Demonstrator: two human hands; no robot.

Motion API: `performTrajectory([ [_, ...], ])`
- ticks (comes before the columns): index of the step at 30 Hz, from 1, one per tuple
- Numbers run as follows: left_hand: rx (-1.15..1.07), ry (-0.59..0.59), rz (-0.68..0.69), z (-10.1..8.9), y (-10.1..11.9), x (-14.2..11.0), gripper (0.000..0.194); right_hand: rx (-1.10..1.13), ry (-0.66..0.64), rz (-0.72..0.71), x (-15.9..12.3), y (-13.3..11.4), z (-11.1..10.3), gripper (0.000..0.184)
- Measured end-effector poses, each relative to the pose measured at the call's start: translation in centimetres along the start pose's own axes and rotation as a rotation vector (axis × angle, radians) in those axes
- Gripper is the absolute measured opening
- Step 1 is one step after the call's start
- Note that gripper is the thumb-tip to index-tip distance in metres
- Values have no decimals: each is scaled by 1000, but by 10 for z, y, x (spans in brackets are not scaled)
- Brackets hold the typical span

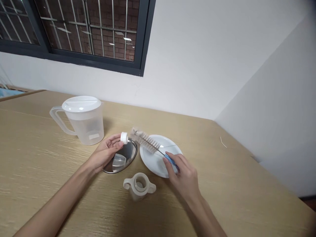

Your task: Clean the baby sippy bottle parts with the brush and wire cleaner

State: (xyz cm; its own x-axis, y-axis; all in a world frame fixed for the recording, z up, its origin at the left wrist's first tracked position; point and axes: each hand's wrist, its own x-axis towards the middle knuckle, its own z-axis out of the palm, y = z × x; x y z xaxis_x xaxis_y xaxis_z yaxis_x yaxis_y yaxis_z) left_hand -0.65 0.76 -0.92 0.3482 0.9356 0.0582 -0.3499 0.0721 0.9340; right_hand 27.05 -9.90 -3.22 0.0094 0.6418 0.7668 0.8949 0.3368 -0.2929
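Note:
Between the fingertips of my left hand (110,149) is a small white bottle cap (124,138), a ring-like piece turned to the right. My right hand (184,172) grips the blue handle of a bottle brush (148,142), whose bristle head points up and left, close to the cap but apart from it. Under my left hand lies an oval metal tray (132,153) with a clear plastic cover (118,161) on it. Below the brush is a white plate (158,164). An uncapped two-handled baby bottle (140,186) stands upright nearer to me, between my forearms.
A translucent lidded pitcher (86,125) stands at the back left, its handle to the left. On the right of the wooden table (222,184) lies a thin pale strip (223,142). A white wall and a barred window (98,33) are behind the table.

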Motion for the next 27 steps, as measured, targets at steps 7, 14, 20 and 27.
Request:
performTrajectory([
  [7,-81,-16,-26,5,4,-3,56,76,7,-44,1,-6,-2,20],
  [14,11,-29,-50,-3,-2,-1,48,9,55,22,2,-2,-4,18],
  [20,65,-17,-40,-7,-6,1,44,53,9,-48,1,-4,-2,20],
  [27,-46,31,-54,-5,-1,1,29,60,77,33,3,-1,-4,17],
])
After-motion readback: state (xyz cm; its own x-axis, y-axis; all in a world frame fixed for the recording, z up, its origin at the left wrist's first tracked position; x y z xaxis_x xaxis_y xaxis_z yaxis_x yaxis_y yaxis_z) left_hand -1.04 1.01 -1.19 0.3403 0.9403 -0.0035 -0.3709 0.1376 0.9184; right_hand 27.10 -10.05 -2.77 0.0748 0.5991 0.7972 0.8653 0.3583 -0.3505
